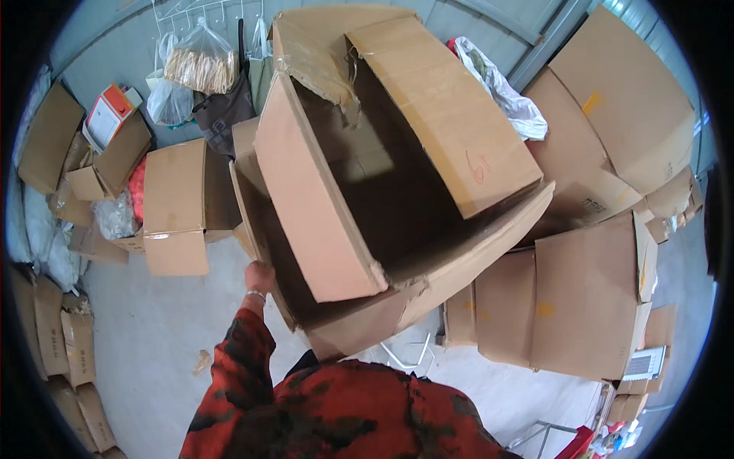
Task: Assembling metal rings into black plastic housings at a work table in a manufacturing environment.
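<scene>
A large cardboard box (470,239) with raised walls fills the middle of the view in front of me. Tilted inside it sits a second cardboard box (306,191), its top open and dark within. One flap of this inner box is torn at the upper left, and another bears a red handwritten mark. At the outer box's left edge, my left hand (259,277) has its fingers closed round the cardboard. A bracelet circles that wrist, below a red and black patterned sleeve. My right hand does not show.
Large open cartons (585,298) stand on the right. At left is a smaller open carton (174,206), beside others holding bags and an orange-and-white box (109,115). Plastic bags (200,65) hang from a wall rack. A metal frame (547,436) stands at lower right on the grey floor.
</scene>
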A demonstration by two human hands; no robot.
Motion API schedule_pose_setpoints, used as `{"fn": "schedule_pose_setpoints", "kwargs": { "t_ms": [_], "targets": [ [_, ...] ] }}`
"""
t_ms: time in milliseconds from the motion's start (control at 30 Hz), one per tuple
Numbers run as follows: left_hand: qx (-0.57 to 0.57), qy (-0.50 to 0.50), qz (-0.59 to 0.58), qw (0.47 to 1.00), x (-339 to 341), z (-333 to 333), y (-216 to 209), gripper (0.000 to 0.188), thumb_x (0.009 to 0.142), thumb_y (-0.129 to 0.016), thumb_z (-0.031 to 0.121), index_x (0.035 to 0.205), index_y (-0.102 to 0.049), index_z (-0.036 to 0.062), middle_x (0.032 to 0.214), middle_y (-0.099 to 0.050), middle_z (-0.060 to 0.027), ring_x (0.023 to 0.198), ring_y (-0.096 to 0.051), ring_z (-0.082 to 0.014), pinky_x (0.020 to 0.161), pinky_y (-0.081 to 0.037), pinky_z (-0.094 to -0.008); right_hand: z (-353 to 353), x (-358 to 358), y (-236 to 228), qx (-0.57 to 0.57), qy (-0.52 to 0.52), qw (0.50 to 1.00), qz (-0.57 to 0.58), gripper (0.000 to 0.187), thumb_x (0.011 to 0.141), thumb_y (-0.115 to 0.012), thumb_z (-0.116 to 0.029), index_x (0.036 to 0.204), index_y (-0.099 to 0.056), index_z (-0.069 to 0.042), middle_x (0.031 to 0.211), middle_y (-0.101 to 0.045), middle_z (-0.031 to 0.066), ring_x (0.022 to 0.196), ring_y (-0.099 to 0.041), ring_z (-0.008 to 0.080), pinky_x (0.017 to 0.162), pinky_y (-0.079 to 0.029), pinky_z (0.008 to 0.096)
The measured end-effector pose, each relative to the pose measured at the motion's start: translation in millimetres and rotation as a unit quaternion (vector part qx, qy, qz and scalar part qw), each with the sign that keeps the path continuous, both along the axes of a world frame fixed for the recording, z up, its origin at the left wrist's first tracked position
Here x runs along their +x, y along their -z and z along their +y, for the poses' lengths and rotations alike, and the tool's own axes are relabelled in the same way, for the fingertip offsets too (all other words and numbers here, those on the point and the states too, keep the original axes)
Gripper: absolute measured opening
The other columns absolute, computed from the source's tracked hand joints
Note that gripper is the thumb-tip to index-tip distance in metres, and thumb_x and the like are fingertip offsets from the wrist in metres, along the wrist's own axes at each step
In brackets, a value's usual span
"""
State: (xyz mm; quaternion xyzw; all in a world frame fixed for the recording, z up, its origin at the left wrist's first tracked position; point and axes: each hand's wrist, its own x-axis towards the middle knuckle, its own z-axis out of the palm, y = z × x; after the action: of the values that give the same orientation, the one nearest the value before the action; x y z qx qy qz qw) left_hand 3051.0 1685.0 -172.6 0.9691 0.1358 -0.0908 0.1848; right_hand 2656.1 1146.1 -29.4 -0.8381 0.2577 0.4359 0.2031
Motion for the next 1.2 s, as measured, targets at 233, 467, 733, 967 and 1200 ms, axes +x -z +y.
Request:
{"fn": "schedule_pose_setpoints", "kwargs": {
  "t_ms": [233, 467, 733, 967, 1200],
  "targets": [
    [0.150, 0.286, 0.030, 0.946, 92, 20, -176, 0.014, 0.073, -0.059, 0.014, 0.081, -0.068, 0.0062, 0.083, -0.067, -0.0109, 0.082, -0.067, -0.0293, 0.073, -0.055, -0.0385, -6, -41, 0, -0.016, -0.007, 1.000, 0.007, 0.044, 0.073, -0.055, -0.038, 0.089, -0.066, 0.002, 0.092, -0.064, 0.0244, 0.093, -0.062, 0.0368, 0.083, -0.048, 0.0439],
    [0.188, 0.021, 0.129, 0.973, 111, 11, -395, 0.042, 0.071, -0.059, 0.018, 0.111, -0.065, 0.0067, 0.118, -0.061, -0.0146, 0.115, -0.055, -0.0288, 0.092, -0.045, -0.0381, -26, -74, 19, -0.004, -0.026, 1.000, 0.006, 0.044, 0.073, -0.055, -0.038, 0.089, -0.066, 0.002, 0.092, -0.065, 0.0241, 0.093, -0.062, 0.0366, 0.083, -0.048, 0.0438],
    [0.312, -0.008, 0.110, 0.944, 31, 21, -416, 0.035, 0.072, -0.060, 0.016, 0.105, -0.067, 0.0050, 0.113, -0.062, -0.0173, 0.106, -0.059, -0.0334, 0.087, -0.049, -0.0421, -54, -104, 44, 0.011, -0.071, 0.997, 0.005, 0.043, 0.073, -0.055, -0.037, 0.089, -0.066, 0.002, 0.091, -0.065, 0.0238, 0.093, -0.062, 0.0363, 0.083, -0.048, 0.0437],
    [0.397, 0.095, 0.195, 0.892, -52, 65, -410, 0.034, 0.076, -0.057, 0.020, 0.105, -0.067, 0.0070, 0.115, -0.062, -0.0144, 0.104, -0.061, -0.0300, 0.085, -0.050, -0.0401, -80, -138, 67, 0.017, -0.112, 0.994, 0.008, 0.043, 0.073, -0.055, -0.037, 0.089, -0.066, 0.002, 0.091, -0.065, 0.0236, 0.092, -0.062, 0.0360, 0.083, -0.048, 0.0436],
    [0.290, 0.119, 0.182, 0.932, -228, 249, -312, 0.022, 0.078, -0.058, 0.025, 0.071, -0.067, 0.0067, 0.066, -0.066, -0.0115, 0.059, -0.065, -0.0240, 0.052, -0.052, -0.0372, -97, -168, 73, 0.007, -0.160, 0.987, 0.017, 0.042, 0.073, -0.056, -0.036, 0.089, -0.066, 0.001, 0.091, -0.065, 0.0233, 0.092, -0.063, 0.0358, 0.083, -0.048, 0.0435]
  ]
}}
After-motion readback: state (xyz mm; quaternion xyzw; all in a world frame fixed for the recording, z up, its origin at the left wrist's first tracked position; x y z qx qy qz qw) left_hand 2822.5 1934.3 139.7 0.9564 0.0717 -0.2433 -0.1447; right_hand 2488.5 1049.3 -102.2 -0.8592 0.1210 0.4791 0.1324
